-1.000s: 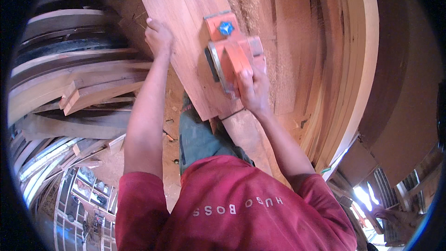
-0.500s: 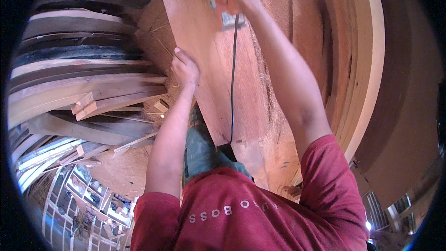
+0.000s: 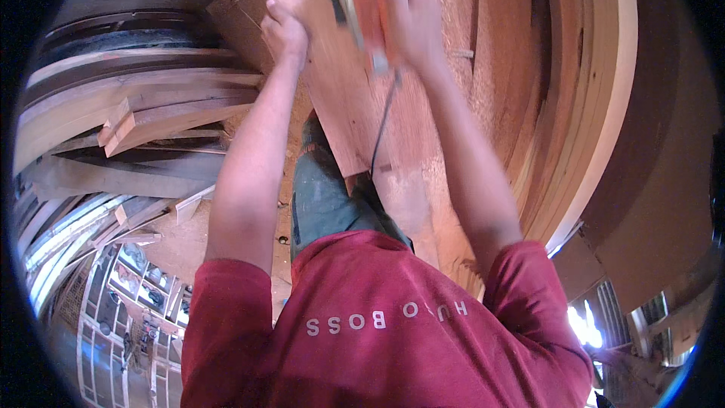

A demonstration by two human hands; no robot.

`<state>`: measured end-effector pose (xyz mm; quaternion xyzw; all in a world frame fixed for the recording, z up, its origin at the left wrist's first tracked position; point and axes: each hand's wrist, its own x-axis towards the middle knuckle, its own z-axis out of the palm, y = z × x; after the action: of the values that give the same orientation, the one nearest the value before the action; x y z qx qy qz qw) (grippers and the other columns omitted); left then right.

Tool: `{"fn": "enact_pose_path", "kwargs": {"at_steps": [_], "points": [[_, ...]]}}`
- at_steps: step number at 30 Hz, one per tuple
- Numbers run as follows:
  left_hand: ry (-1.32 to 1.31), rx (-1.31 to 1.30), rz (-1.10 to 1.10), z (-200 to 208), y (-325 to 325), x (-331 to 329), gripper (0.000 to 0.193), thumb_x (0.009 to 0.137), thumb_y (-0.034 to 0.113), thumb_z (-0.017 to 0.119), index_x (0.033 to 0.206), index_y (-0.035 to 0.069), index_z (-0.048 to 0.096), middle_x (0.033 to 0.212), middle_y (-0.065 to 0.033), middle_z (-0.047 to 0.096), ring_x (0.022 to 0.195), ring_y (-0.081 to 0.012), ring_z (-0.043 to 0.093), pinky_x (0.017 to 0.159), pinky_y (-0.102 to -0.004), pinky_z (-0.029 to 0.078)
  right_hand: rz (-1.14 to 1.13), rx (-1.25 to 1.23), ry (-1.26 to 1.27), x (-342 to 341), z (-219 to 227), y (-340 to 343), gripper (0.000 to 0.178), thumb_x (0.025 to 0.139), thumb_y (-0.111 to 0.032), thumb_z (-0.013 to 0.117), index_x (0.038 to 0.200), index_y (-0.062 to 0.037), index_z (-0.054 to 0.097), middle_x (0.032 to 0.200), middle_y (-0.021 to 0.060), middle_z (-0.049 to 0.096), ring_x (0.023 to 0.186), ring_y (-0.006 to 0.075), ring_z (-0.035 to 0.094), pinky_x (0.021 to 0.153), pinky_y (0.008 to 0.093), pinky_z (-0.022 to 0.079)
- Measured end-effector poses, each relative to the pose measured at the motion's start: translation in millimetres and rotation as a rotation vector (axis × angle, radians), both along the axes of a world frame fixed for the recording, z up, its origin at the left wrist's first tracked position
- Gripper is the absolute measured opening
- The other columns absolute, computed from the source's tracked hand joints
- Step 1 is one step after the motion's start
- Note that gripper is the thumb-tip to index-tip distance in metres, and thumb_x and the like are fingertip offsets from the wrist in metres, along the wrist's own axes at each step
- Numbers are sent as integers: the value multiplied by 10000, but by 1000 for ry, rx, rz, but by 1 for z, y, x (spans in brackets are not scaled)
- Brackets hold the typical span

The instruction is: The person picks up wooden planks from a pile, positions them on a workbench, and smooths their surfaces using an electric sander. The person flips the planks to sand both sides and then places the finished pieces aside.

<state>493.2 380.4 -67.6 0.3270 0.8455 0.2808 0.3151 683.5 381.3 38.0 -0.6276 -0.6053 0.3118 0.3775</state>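
Observation:
A long reddish-brown wooden board [image 3: 340, 117] runs away from me, from my legs to the top edge of the view. My right hand [image 3: 415, 26] is closed on an orange corded power tool [image 3: 370, 4] on the board. Motion blurs the tool, and I cannot tell whether it is a planer or a sander. Its dark cord [image 3: 387, 109] trails back over the board towards me. My left hand [image 3: 287, 36] grips the board's left edge, thumb pointing up and fingers partly hidden.
Stacked planks [image 3: 151, 98] crowd the left side, their ends pointing at the board. More long boards [image 3: 596, 98] stand along the right. Sawdust [image 3: 445, 0] covers the surface right of the board. My trousered leg [image 3: 321, 193] is by the board's near end.
My left hand has shifted farther up along the board's left edge. The power tool now appears lower and slightly right, more of it in view. The whole view has shifted somewhat.

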Motion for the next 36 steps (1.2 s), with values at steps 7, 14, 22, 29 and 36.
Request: {"fn": "enact_pose_path", "kwargs": {"at_steps": [7, 14, 22, 29, 36], "points": [[-28, 61, -15, -4, 0, -3, 684, 1003, 479, 278, 1101, -101, 626, 1101, -320, 637, 1084, -453, 597, 946, -491, 440, -68, -624, 236, 43, 50, -411, 580, 916, -543, 502, 956, 24, 618, 805, 138, 609, 747, 263, 609, 664, 377, 473], [-35, 10, -12, 14, 0, 6, 690, 1001, 474, 269, 1110, -107, 626, 1101, -325, 635, 1096, -449, 594, 956, -492, 434, -81, -698, 257, 41, 36, -375, 503, 904, -462, 529, 879, 32, 622, 740, 200, 614, 679, 307, 633, 629, 421, 483], [-70, -13, -19, -8, 1, -8, 670, 1012, 480, 289, 943, -88, 640, 929, -297, 665, 897, -446, 630, 811, -522, 437, -117, -511, 275, -2, 33, -136, 489, 947, -425, 525, 1112, 16, 657, 852, 230, 682, 824, 299, 684, 707, 410, 505], [-13, 88, -25, 12, 2, 1, 680, 1020, 476, 305, 889, -111, 623, 830, -309, 646, 819, -467, 614, 753, -521, 437, -109, -125, 116, -36, 22, 49, 524, 974, -432, 487, 736, 11, 635, 589, 129, 532, 553, 201, 500, 601, 372, 430], [-104, 48, 3, 36, 11, 9, 642, 1027, 439, 316, 966, -114, 637, 906, -333, 647, 908, -478, 621, 792, -526, 446, -141, 178, 120, -59, -8, 210, 590, 966, -502, 465, 867, 44, 667, 659, 207, 599, 648, 317, 594, 654, 419, 478]]}}
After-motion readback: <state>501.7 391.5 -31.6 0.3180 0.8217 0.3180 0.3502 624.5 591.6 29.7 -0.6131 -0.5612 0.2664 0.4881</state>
